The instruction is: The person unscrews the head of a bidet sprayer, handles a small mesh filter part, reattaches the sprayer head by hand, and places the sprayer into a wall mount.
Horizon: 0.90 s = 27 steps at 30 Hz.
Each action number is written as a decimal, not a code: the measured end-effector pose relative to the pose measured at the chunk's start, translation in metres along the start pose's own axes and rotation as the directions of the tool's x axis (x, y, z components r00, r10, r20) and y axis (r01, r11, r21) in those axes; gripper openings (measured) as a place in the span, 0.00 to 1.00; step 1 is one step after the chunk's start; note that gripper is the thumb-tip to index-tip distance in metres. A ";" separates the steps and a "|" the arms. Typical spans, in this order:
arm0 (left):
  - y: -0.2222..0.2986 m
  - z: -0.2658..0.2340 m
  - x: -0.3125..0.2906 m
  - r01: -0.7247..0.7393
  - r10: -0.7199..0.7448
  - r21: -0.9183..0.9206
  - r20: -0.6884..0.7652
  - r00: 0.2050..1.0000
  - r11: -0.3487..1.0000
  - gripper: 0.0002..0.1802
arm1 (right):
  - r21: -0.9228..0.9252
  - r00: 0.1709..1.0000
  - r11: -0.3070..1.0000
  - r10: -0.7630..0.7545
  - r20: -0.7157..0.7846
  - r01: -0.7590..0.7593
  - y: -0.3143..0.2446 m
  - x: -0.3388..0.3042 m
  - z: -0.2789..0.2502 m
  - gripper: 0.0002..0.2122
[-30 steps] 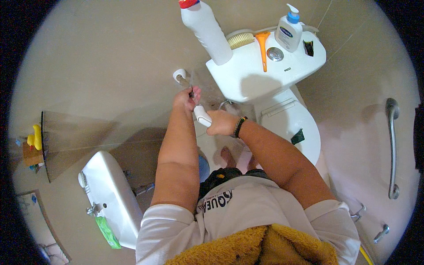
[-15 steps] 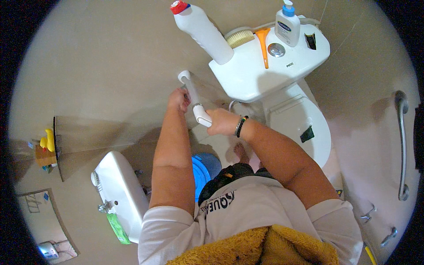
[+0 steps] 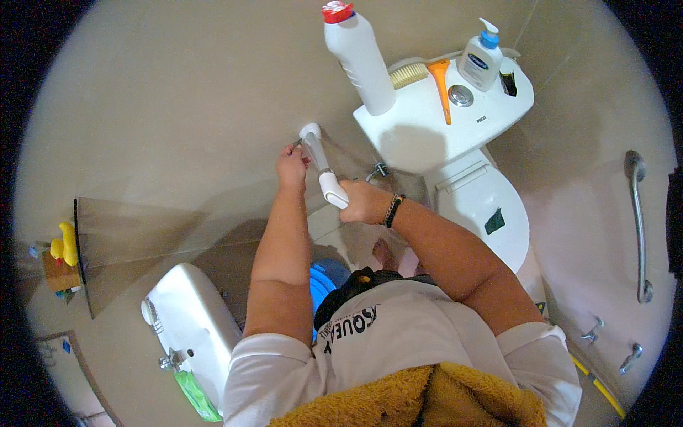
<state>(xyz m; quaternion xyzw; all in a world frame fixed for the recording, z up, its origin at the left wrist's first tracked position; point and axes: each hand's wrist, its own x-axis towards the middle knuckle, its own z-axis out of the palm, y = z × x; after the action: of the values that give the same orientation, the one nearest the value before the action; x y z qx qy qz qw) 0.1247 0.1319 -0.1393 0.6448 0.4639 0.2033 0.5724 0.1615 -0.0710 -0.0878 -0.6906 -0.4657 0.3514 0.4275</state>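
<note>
A short towel bar [image 3: 315, 153] with white ends and a greyish see-through middle is beside the wall; I cannot tell whether it is fixed there. My right hand [image 3: 365, 202], with a dark beaded bracelet [image 3: 393, 211] on its wrist, is closed around the bar's near white end. Beside the far white end, my left hand [image 3: 292, 166] has its fingertips pinched together. A small dark thing shows at those fingertips, too small to name. The fingers of my right hand are partly hidden behind the bar.
Right of the hands stands a white toilet [image 3: 491, 188]. On its tank are a white red-capped bottle [image 3: 366, 71], a brush [image 3: 409, 75], an orange scraper-like tool [image 3: 441, 89] and a pump bottle [image 3: 481, 62]. A sink [image 3: 188, 313], glass shelf [image 3: 107, 242] and blue bucket [image 3: 321, 288] are left.
My left hand has shifted from beside the bar's middle toward its far end, fingertips now raised and pinched. My right hand keeps its hold. The whole view has shifted slightly.
</note>
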 end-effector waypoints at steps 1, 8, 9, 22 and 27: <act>-0.003 -0.004 0.004 -0.094 0.097 0.080 -0.033 0.995 0.992 0.09 | 0.009 1.000 1.000 0.008 0.005 -0.009 -0.003 0.003 0.002 0.17; 0.019 -0.007 -0.007 -0.197 0.202 0.287 0.013 0.979 0.938 0.13 | 0.068 0.871 0.961 0.272 -0.409 -0.268 0.033 0.003 -0.020 0.17; 0.022 -0.008 -0.008 -0.200 0.195 0.411 0.054 0.979 0.889 0.13 | 0.088 0.861 0.944 0.325 -0.391 -0.317 0.036 0.002 -0.031 0.17; 0.017 -0.006 0.012 -0.399 0.368 0.736 0.218 0.904 0.546 0.13 | 0.650 0.879 0.749 0.390 -0.274 -0.130 0.061 0.003 -0.074 0.12; 0.003 -0.007 0.020 -0.449 0.458 0.689 0.188 0.869 0.569 0.12 | 0.708 0.888 0.699 0.385 -0.251 -0.103 0.060 0.000 -0.079 0.13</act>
<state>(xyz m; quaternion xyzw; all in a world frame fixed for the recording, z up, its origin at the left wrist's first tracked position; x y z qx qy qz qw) 0.1298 0.1521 -0.1403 0.9104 0.3276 0.1506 0.2027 0.2516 -0.1035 -0.1124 -0.5981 -0.1156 0.4099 0.6789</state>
